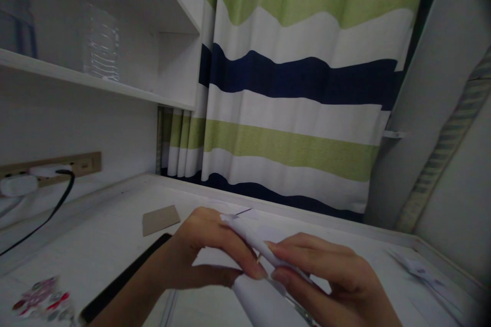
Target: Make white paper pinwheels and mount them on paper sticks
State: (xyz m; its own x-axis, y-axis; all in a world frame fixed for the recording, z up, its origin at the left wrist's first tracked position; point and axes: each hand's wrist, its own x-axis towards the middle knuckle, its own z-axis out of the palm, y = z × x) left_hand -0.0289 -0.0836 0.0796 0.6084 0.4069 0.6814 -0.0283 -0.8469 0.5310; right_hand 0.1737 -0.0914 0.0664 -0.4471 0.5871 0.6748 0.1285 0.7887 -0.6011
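A folded sheet of white paper is held up in front of me over the desk, pinched from both sides. My left hand grips it with the index finger bent over the top and the thumb underneath. On the other side, my right hand closes thumb and fingertips on the paper's folded edge, close to the left fingertips. A thin metallic thing shows beneath the right fingers; its kind is mostly hidden. Between the two hands there is a tiny pale yellowish spot that I cannot identify.
A long black object lies left of my forearm, with a brown card behind it. Small colourful items lie front left. Loose papers are at right. A black cable runs from the wall outlet.
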